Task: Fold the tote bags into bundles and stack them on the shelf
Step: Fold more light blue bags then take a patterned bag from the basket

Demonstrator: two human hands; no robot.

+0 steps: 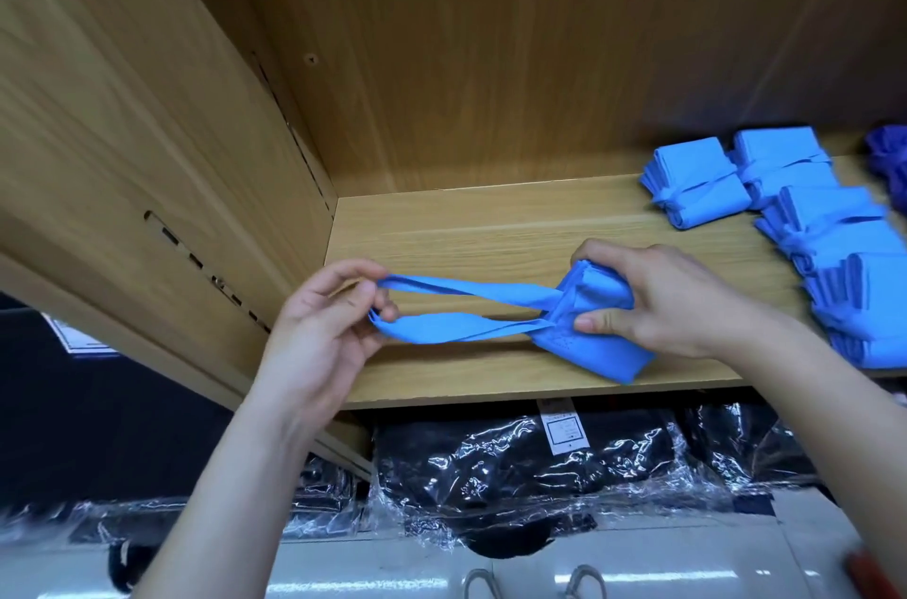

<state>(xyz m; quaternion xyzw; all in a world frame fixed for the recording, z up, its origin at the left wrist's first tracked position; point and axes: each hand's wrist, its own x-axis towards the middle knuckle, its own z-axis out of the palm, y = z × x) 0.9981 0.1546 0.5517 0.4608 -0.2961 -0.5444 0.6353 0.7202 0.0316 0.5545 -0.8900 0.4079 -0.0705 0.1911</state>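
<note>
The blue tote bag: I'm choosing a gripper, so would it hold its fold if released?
Probably floppy: the tote bag creases softly in the right hand, and its straps twist and curve. Likely light, since the left hand holds the straps by a pinch. It may well unfold; the finished bundles are tied round.

No legible text; print on the white label [564, 431] too small
</note>
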